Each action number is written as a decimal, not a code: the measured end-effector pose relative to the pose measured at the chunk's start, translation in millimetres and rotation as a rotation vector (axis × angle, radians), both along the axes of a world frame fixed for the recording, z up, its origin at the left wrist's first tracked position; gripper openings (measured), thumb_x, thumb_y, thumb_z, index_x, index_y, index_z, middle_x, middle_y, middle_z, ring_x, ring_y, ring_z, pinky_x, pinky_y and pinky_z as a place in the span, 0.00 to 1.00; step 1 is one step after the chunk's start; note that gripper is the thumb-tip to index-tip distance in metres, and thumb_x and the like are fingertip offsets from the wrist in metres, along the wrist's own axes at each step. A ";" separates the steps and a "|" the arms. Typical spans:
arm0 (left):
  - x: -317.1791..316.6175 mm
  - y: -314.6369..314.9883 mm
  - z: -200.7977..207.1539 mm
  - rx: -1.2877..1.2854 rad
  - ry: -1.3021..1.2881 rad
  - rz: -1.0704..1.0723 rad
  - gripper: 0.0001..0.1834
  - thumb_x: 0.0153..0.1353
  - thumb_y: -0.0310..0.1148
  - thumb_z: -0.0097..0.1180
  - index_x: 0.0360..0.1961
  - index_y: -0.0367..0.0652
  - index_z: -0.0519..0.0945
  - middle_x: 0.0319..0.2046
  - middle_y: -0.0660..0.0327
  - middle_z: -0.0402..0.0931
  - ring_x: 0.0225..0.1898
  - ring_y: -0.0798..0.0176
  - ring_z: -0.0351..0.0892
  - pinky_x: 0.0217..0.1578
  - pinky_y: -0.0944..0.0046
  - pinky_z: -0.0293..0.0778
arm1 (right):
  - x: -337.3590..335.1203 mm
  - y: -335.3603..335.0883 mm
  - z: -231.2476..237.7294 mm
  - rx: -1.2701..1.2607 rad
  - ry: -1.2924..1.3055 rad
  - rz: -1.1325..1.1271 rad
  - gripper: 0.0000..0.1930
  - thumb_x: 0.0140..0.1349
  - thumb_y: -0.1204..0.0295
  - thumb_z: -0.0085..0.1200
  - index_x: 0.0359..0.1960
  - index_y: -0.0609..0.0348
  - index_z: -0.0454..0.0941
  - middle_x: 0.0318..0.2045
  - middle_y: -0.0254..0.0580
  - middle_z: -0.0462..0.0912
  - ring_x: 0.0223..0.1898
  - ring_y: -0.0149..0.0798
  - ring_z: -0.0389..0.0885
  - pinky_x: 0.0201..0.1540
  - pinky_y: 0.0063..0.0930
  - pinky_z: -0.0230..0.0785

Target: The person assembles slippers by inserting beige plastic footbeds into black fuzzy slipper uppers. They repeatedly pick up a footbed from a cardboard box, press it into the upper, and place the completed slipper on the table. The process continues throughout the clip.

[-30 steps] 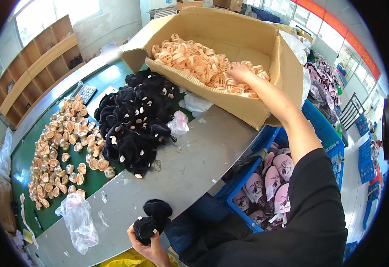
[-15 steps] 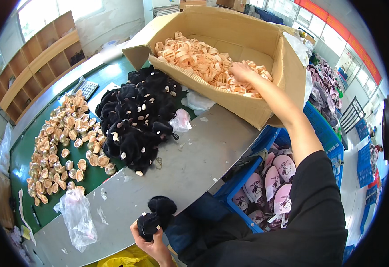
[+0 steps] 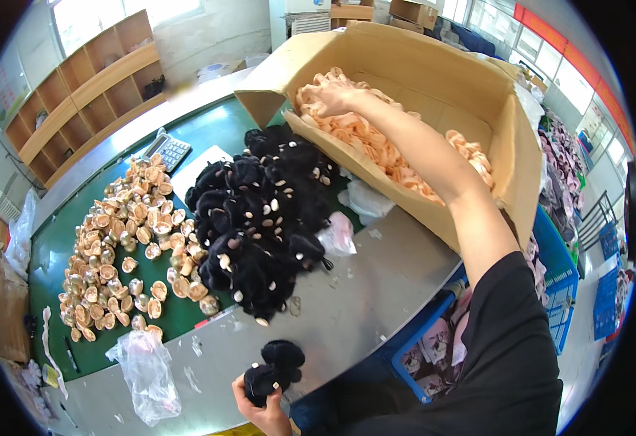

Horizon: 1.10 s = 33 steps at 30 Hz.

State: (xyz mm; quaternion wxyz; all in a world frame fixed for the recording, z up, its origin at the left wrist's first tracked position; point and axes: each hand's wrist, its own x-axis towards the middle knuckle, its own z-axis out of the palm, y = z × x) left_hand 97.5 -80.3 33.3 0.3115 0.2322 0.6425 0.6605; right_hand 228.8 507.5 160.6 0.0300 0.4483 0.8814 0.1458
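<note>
Near the front edge of the table, my left hand (image 3: 266, 414) is closed around a black fluffy plush piece (image 3: 283, 357) made of rounded lobes with small pale bits on it. My right hand (image 3: 332, 98) reaches into a big cardboard box (image 3: 412, 69), at the far left of the heap of peach-coloured plastic ring-like pieces (image 3: 365, 142). Its fingers touch the heap, but they are blurred and partly hidden. A pile of black fluffy pieces (image 3: 260, 211) dotted with pale ovals lies left of the box.
Gold-and-tan half-shell pieces (image 3: 125, 240) cover the green mat at left, by a calculator (image 3: 167, 151). A clear plastic bag (image 3: 147, 374) lies on the grey table (image 3: 361, 291). Blue crates (image 3: 409, 363) with pink printed pieces stand below right. Wooden shelves (image 3: 85, 94) line the wall.
My right hand has moved from the right part of the peach pieces to the far left of the box. My left hand keeps the plush piece. The whole view has shifted slightly.
</note>
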 end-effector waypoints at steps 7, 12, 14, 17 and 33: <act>-16.5 32.9 -18.7 -0.091 -0.066 0.079 0.24 0.51 0.22 0.58 0.52 0.32 0.77 0.47 0.54 0.79 0.49 0.58 0.79 0.56 0.59 0.75 | -26.8 80.8 -32.9 -0.247 -0.212 0.052 0.25 0.62 0.49 0.52 0.58 0.41 0.80 0.58 0.42 0.79 0.63 0.49 0.74 0.62 0.47 0.70; -20.6 44.9 -32.1 -0.070 -0.086 0.078 0.23 0.51 0.22 0.58 0.51 0.32 0.77 0.45 0.54 0.80 0.46 0.58 0.79 0.54 0.59 0.76 | -9.9 79.2 -34.6 -0.350 -0.226 0.129 0.17 0.69 0.56 0.49 0.53 0.47 0.81 0.47 0.42 0.85 0.52 0.44 0.81 0.53 0.40 0.77; -21.0 45.3 -29.2 -0.044 -0.038 0.095 0.22 0.52 0.23 0.58 0.51 0.33 0.77 0.43 0.55 0.80 0.45 0.58 0.79 0.55 0.59 0.75 | -14.4 30.7 -24.6 -0.486 -0.109 0.013 0.21 0.66 0.55 0.51 0.56 0.49 0.81 0.49 0.44 0.86 0.51 0.45 0.83 0.54 0.40 0.77; -20.0 34.5 -23.7 -0.009 -0.043 0.079 0.22 0.51 0.23 0.58 0.51 0.33 0.77 0.43 0.55 0.80 0.46 0.58 0.79 0.55 0.60 0.75 | 23.1 13.6 -26.1 -0.566 -0.284 -0.099 0.25 0.65 0.52 0.52 0.59 0.53 0.80 0.49 0.47 0.86 0.50 0.49 0.84 0.54 0.44 0.75; 10.2 -5.0 -26.4 0.082 -0.012 -0.188 0.24 0.46 0.27 0.58 0.48 0.33 0.79 0.39 0.61 0.78 0.41 0.67 0.77 0.51 0.69 0.72 | 159.0 -205.7 6.1 0.062 0.650 0.223 0.09 0.70 0.72 0.50 0.44 0.57 0.82 0.39 0.50 0.83 0.37 0.52 0.82 0.45 0.42 0.73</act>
